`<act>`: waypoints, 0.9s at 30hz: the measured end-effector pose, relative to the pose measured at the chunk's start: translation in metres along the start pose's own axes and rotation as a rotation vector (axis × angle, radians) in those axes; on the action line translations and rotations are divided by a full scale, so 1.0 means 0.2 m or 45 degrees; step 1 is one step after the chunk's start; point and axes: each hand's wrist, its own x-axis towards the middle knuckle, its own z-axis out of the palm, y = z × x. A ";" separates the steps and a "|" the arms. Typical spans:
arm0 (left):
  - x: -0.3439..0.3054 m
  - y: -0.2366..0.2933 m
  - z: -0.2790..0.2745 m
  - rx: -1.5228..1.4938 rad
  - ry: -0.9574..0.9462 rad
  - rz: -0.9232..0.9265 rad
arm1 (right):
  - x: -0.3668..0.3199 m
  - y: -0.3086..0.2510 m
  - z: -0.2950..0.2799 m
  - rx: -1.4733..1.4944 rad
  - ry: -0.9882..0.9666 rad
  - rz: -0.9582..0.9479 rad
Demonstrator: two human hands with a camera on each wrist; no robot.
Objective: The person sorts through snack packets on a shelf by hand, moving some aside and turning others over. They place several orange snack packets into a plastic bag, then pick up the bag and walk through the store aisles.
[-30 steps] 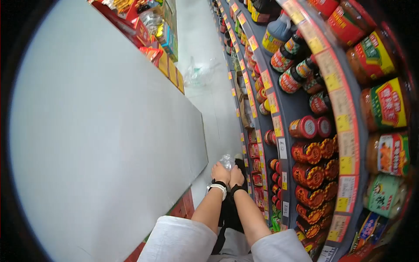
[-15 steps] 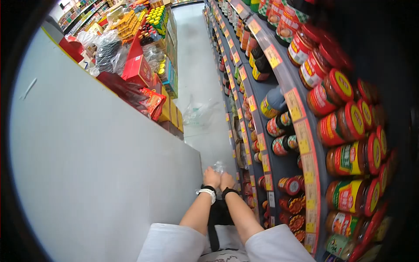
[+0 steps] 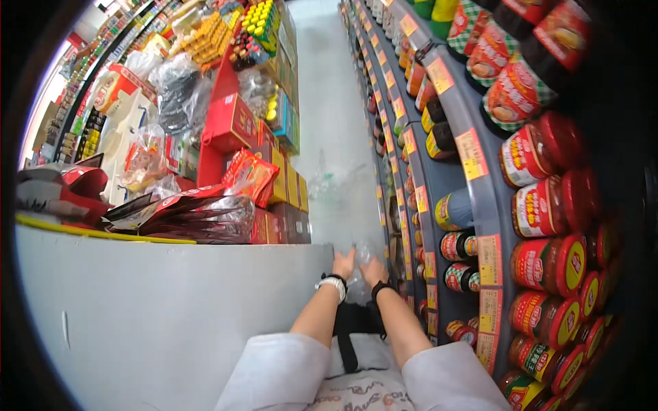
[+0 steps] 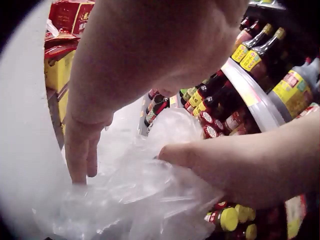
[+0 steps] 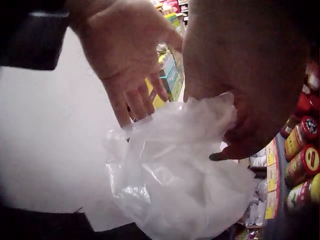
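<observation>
A clear plastic bag (image 3: pixel 358 288) hangs low between both hands in the head view. My left hand (image 3: pixel 344 264) is at its left side; the left wrist view shows this hand (image 4: pixel 107 85) with fingers extended downward against the crumpled film (image 4: pixel 150 190). My right hand (image 3: pixel 373 272) grips the bag from the other side. In the right wrist view, the fingers of my right hand (image 5: pixel 245 95) curl round the bag's upper edge (image 5: pixel 175 170), while the straight fingers of my left hand (image 5: pixel 127 55) touch its far edge.
Shelves of sauce jars (image 3: pixel 548 264) and bottles (image 3: pixel 456 209) line the right. A white panel (image 3: pixel 171 294) stands at the left, with packets (image 3: pixel 250 178) and boxes behind it. Another clear bag (image 3: pixel 329 185) lies on the aisle floor (image 3: pixel 329 89).
The view has turned and lifted, bringing the goods behind the white panel into sight. My hands have moved a little apart, and more of the bag shows between them.
</observation>
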 end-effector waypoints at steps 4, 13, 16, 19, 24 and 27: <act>0.12 0.17 0.00 0.021 -0.077 -0.119 | 0.13 -0.08 -0.03 -0.166 -0.240 -0.100; 0.39 0.43 -0.10 0.351 -0.039 -0.193 | 0.48 -0.32 0.02 0.135 -0.330 -0.401; 0.51 0.56 -0.19 0.526 -0.189 -0.200 | 0.70 -0.24 0.09 0.891 -0.594 -0.115; 0.72 0.63 -0.29 0.516 0.057 -0.244 | 0.72 -0.42 -0.21 1.070 -0.657 0.151; 0.93 0.71 -0.50 0.401 0.343 -0.278 | 1.09 -0.23 -0.11 0.745 -0.030 0.295; 1.08 0.70 -0.63 0.362 0.338 -0.274 | 1.15 -0.36 -0.25 0.773 -0.340 0.356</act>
